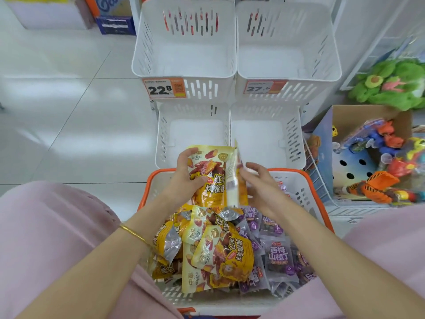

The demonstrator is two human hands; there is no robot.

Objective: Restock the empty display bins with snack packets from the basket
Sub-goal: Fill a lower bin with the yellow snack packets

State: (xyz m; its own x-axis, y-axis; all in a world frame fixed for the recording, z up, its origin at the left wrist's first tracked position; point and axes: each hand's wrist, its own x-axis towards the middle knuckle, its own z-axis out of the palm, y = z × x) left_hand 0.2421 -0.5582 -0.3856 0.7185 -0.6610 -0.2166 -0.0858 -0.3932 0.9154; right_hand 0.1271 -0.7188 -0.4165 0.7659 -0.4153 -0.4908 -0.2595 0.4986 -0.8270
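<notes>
glossy foil packets (213, 180), white plastic bins (184, 54)

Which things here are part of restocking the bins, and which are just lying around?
Job: left hand, right hand, yellow packets, purple packets, basket, white bins.
Lying about: green plush toy, box of plastic toys, blue box.

Single head view, wide-angle, facing forward-down; basket (292, 172) close below, display bins (195, 134) just beyond.
</notes>
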